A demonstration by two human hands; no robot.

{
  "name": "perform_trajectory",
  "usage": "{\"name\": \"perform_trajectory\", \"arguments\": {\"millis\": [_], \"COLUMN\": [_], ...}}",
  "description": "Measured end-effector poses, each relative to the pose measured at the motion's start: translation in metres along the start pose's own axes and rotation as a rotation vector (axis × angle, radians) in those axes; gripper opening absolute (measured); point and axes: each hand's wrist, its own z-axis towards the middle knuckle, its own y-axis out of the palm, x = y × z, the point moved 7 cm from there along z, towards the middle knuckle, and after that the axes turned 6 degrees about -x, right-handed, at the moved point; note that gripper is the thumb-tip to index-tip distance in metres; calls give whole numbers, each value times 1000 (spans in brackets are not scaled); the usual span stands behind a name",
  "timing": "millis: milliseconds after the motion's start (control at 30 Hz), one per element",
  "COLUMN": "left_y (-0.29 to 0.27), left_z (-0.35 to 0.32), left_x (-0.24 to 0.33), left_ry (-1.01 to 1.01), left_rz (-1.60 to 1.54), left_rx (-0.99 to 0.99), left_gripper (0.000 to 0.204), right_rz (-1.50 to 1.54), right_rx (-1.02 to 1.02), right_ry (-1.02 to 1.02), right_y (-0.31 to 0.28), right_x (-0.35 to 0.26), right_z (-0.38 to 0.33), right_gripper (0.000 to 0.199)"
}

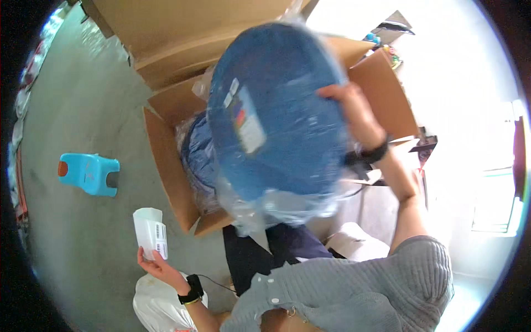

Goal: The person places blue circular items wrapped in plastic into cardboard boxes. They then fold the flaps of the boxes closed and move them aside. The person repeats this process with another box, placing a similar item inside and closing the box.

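Observation:
My right hand point(359, 113) grips the right edge of a large, flat, round blue item point(293, 116) wrapped in clear plastic, with its fingers closed on it. This item is held up over an open cardboard box point(170, 166) and has a small coloured card point(248, 127) on its face. Inside the box lies a similar dark blue item point(199, 146) in plastic, partly hidden by the raised one. Lower left, my left hand point(157, 267) pinches a strip of white labels point(150, 233) printed with barcodes.
A light blue plastic stool point(91, 171) stands on the grey floor at the left. A white plastic bag point(160, 304) sits below my left hand. Large cardboard flaps point(177, 33) rise at the far side. A white bundle point(359, 242) is by my legs.

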Motion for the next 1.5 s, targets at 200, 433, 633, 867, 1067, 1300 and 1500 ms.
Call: {"name": "perform_trajectory", "arguments": {"millis": [200, 433, 633, 867, 1067, 1300, 1500], "left_y": [32, 30, 63, 60, 107, 163, 168], "left_z": [-28, -24, -66, -82, -96, -111, -100], "left_x": [44, 99, 195, 253, 316, 372, 383], "left_ry": [-8, 119, 106, 89, 105, 42, 55], "left_rz": [-310, -255, -370, -284, -267, -580, -721], "left_rx": [-62, -3, 1, -37, -186, -437, -614], "left_gripper": [35, 39, 40, 48, 61, 60, 60], "right_rz": [-399, -641, -743, -336, -246, -382, -227], "right_rx": [163, 390, 308, 31, -242, -364, -638], "right_ry": [-494, -412, -393, -143, 173, -211, -451], "right_y": [-251, -272, -341, -366, -458, -256, -83], "right_x": [-222, -302, -226, -111, 22, -76, -158], "right_z": [-154, -200, -93, 1, 39, -46, -153], "right_gripper": [23, 39, 21, 14, 21, 37, 58]}}
